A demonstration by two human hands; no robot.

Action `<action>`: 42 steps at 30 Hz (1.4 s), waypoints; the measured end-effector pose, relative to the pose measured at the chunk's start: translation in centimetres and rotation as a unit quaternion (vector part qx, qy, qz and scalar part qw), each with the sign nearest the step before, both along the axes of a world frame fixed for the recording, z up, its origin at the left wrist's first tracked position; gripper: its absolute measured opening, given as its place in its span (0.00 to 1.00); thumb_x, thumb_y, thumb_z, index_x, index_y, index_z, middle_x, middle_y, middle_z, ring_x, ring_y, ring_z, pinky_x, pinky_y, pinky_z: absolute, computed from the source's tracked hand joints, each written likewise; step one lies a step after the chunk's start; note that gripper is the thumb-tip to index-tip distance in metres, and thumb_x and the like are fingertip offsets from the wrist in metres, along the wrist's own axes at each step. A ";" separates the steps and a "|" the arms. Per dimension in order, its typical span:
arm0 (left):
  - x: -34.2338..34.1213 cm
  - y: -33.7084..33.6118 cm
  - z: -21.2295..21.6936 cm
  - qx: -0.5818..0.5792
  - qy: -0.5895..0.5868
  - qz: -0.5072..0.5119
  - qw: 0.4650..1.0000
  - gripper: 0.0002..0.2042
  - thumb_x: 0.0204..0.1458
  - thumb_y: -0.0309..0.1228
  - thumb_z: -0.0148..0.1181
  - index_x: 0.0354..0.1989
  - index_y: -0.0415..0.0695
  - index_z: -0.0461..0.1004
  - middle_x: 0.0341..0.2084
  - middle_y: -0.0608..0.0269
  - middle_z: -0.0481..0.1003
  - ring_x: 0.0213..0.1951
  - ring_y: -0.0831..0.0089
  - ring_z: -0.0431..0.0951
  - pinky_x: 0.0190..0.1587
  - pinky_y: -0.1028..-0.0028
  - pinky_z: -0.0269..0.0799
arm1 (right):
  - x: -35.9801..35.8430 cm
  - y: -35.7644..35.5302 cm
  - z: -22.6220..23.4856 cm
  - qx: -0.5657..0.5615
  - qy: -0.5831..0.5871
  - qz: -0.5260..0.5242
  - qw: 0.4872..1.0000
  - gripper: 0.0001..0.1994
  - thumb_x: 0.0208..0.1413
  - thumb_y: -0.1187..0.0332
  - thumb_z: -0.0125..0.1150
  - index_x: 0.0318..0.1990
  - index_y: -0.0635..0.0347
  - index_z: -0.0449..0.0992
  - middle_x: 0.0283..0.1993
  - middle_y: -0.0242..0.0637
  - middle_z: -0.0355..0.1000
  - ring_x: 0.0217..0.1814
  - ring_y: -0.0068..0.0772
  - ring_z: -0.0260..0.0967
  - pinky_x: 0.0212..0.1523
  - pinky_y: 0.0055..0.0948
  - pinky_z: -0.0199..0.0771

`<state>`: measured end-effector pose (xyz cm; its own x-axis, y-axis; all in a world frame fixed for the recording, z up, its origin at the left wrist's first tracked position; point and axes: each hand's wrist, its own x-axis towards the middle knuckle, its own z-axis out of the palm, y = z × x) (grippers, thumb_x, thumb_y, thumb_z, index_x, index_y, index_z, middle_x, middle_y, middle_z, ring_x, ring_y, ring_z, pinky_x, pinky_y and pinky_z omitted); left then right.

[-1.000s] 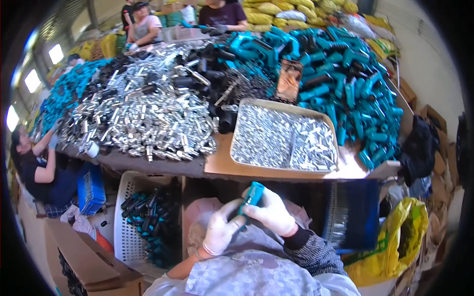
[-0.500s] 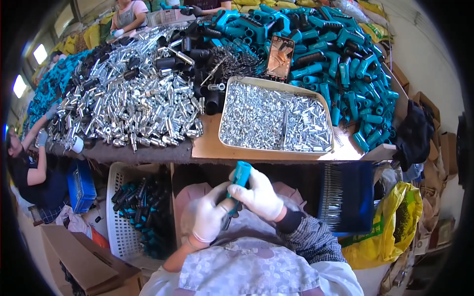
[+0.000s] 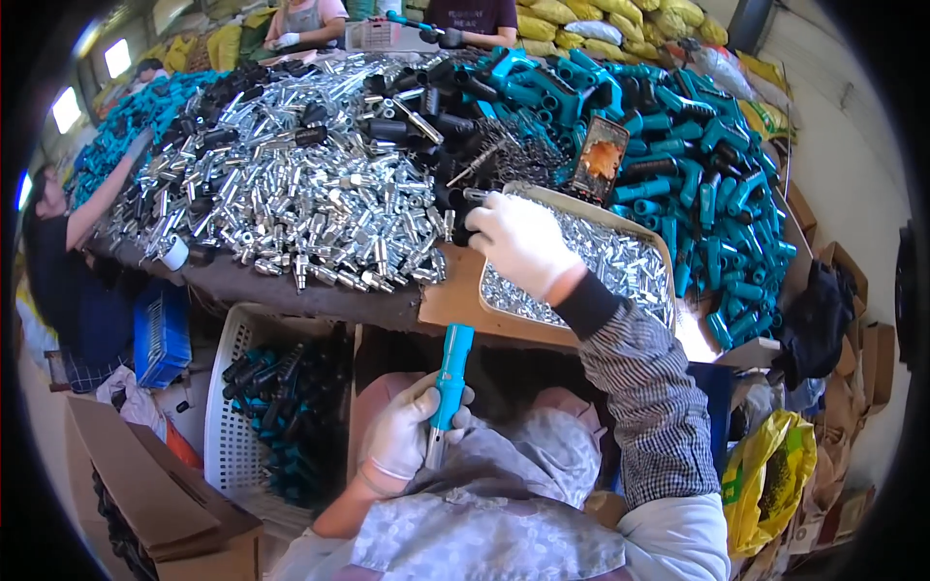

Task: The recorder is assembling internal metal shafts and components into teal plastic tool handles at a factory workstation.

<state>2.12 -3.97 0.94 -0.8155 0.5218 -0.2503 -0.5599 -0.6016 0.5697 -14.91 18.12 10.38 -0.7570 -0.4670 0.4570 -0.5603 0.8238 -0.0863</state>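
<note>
both hands are gloved in white. left hand (image 3: 405,434) sits low over the lap, fingers wrapped closed around a teal handle (image 3: 449,373) that it holds nearly upright, a short metal end poking out below the fist. right hand (image 3: 520,242) is stretched out over the bench, resting at the near left corner of the shallow tray (image 3: 455,295) full of small silvery metal pieces (image 3: 620,266); its fingers curl downward toward the heap, but from this angle i cannot tell whether they are pinched on a piece or loose.

to do this bit well, i'd say the reaching hand should pick a single piece cleanly rather than rake several, and the teal handle should be kept steady and upright in the lap so the open end stays easy to meet.

moving outward, a striped sleeve (image 3: 639,387) covers the right forearm. beyond the tray lies a broad pile of shiny metal fittings (image 3: 291,213), with black grips (image 3: 426,126) mixed in behind it, and a big mound of teal handles (image 3: 707,184) to the right. a phone (image 3: 601,160) leans propped behind the tray. under the bench edge, a white perforated basket (image 3: 228,407) holds finished dark-and-teal tools. cardboard boxes (image 3: 145,494) sit at lower left, a yellow bag (image 3: 765,474) at lower right. other people work at the far side and the left end of the bench.
</note>
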 end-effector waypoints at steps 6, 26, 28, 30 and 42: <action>0.5 -1.2 0.3 -0.040 0.031 0.019 0.999 0.26 0.59 0.46 0.61 0.57 0.39 0.68 0.43 0.61 0.75 0.36 0.75 0.76 0.35 0.77 0.75 | -3.8 -5.3 -2.3 0.287 0.013 -0.156 0.945 0.06 0.53 0.67 0.61 0.32 0.52 0.84 0.36 0.37 0.79 0.40 0.39 0.80 0.36 0.37 0.77; 0.4 0.0 0.7 -0.107 0.107 -0.009 0.988 0.29 0.60 0.40 0.59 0.63 0.30 0.65 0.43 0.55 0.76 0.37 0.74 0.78 0.36 0.76 0.78 | 15.7 3.8 -3.3 -0.586 -0.368 -0.043 0.721 0.15 0.66 0.63 0.50 0.52 0.63 0.72 0.29 0.32 0.72 0.24 0.19 0.65 0.27 0.21 0.65; 0.8 1.1 1.4 -0.116 0.099 -0.028 0.988 0.29 0.60 0.40 0.59 0.63 0.30 0.65 0.43 0.54 0.76 0.36 0.74 0.78 0.37 0.76 0.76 | 17.6 4.4 -4.4 -0.610 -0.369 -0.081 0.697 0.15 0.67 0.61 0.51 0.51 0.63 0.73 0.30 0.32 0.72 0.24 0.18 0.64 0.25 0.20 0.64; 1.1 2.0 2.0 -0.158 0.118 -0.054 0.979 0.28 0.60 0.40 0.58 0.62 0.31 0.67 0.43 0.56 0.77 0.35 0.75 0.77 0.38 0.77 0.75 | 18.7 4.7 -4.8 -0.627 -0.355 -0.107 0.686 0.15 0.67 0.59 0.51 0.50 0.62 0.73 0.29 0.31 0.72 0.22 0.16 0.63 0.24 0.18 0.61; 2.6 4.3 1.6 -0.252 0.163 -0.183 0.936 0.27 0.56 0.39 0.58 0.58 0.29 0.69 0.40 0.55 0.78 0.33 0.74 0.79 0.34 0.77 0.77 | 20.6 8.5 -6.8 -0.676 -0.323 0.078 0.657 0.22 0.54 0.71 0.54 0.55 0.70 0.76 0.59 0.44 0.74 0.65 0.37 0.66 0.69 0.35 0.59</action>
